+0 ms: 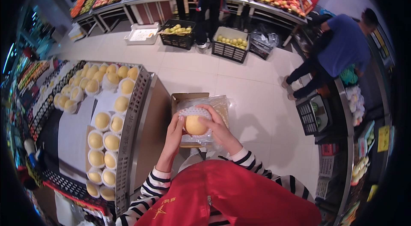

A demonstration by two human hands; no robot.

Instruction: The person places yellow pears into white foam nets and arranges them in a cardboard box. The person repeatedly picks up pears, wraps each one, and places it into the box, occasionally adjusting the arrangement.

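Both hands hold a round yellow fruit [195, 125], perhaps a pear or melon, before my red apron. White foam netting [196, 112] covers the fruit's far side, while its near side is bare. My left hand [175, 129] presses on the fruit's left side. Around the right side and top of the netting curve the fingers of my right hand [217, 125]. Below them on the floor stands an open cardboard box [189, 95] with clear plastic film [221, 101] over its contents, which I cannot make out.
To the left is a display stand [131, 113] with rows of similar yellow fruit [95, 140] in foam nets. A person in a blue shirt [345, 41] bends at the right shelves. Another person [210, 4] stands at the far fruit racks, between black crates [229, 51] on the floor.
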